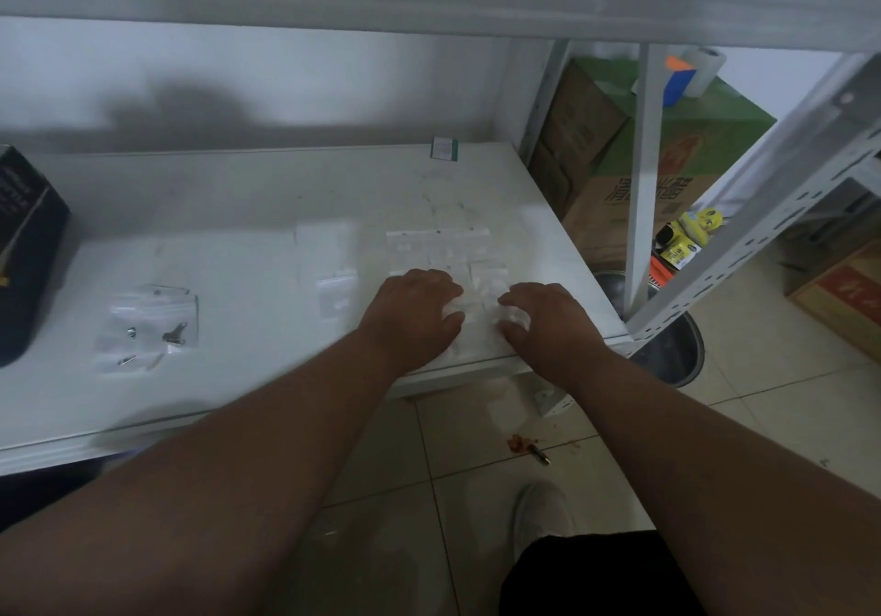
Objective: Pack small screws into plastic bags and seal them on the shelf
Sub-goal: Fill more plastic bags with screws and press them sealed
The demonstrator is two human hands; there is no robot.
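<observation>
White shelf (229, 215): pile of empty plastic bags (445, 253) at right front corner; left hand (414, 313) and right hand (548, 324) pinching bags there; packed screw bags (150, 324) well left.

The shelf (238, 215) is white with grey scuffs. Clear plastic bags (438, 248) lie on it; at nine o'clock, more clear bags (148, 324) show dark metal screws (174, 333). A black box (24, 253) sits far left, green-and-brown cartons (686, 158) at two o'clock. Floor tiles (429, 448) are beige.
</observation>
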